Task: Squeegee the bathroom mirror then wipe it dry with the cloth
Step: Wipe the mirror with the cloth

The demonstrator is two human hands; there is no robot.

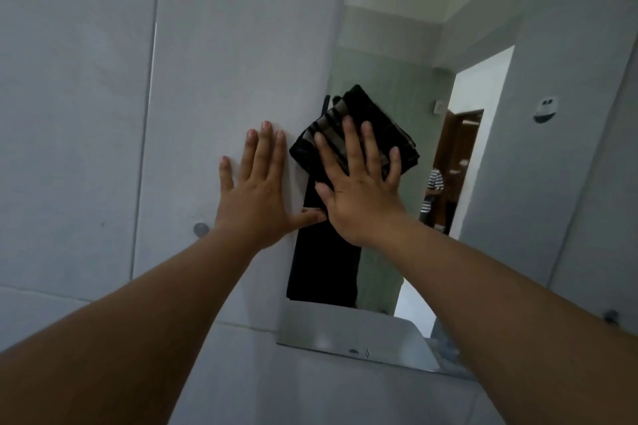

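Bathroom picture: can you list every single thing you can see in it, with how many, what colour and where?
mirror: one, frameless, on the wall at centre right
cloth: one, black with tan stripes, folded, pressed flat on the mirror
wall panels: several, pale grey, around the mirror
round fixing: one, grey, on the wall to the left of the left wrist
doorway: one, bright with a brown door, seen as a reflection in the mirror
left hand: one, flat on the wall beside the mirror's left edge, fingers spread
right hand: one, open palm holding the cloth against the glass
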